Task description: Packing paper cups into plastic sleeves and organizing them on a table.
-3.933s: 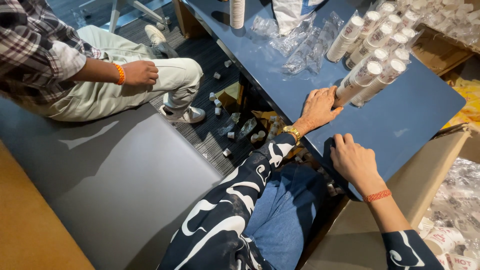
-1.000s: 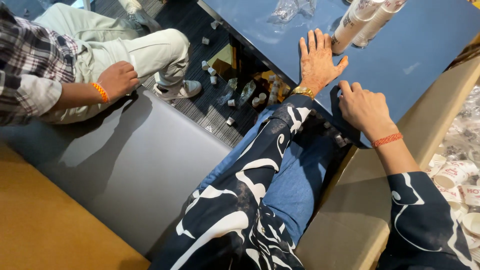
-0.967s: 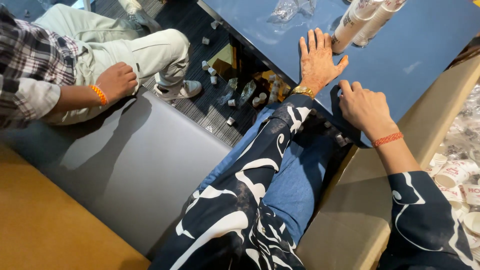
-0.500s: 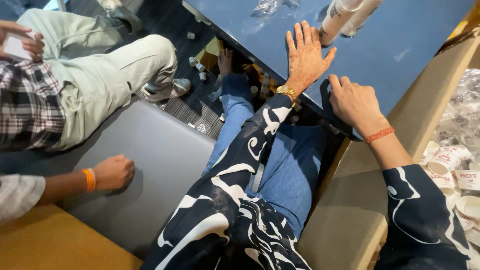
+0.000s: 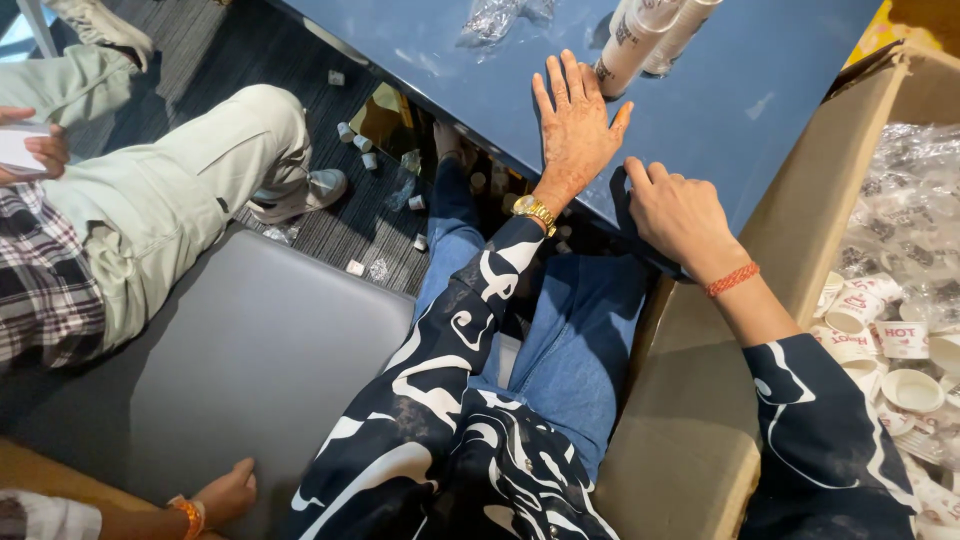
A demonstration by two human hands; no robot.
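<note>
My left hand [image 5: 575, 125] lies flat on the blue table [image 5: 450, 60], fingers spread, a gold watch [image 5: 535, 212] on the wrist. Its fingertips end just beside two lying stacks of white paper cups [image 5: 640, 40]. My right hand [image 5: 680, 215], with a red thread band [image 5: 732, 280] at the wrist, curls its fingers over the table's near edge. Both sleeves are black with white swirls, and my blue jeans [image 5: 580, 350] show below the table edge.
An open cardboard box [image 5: 700, 400] stands at my right, full of loose paper cups [image 5: 880, 340] and plastic wrap. A seated person in pale green trousers [image 5: 170, 190] is at the left. Another hand [image 5: 225, 495] rests on the grey bench [image 5: 250, 360]. Small cups [image 5: 355, 135] litter the floor.
My left hand left the cup stack and lies flat beside it. My right hand closed onto the table edge. The person's hand dropped from their thigh onto the bench.
</note>
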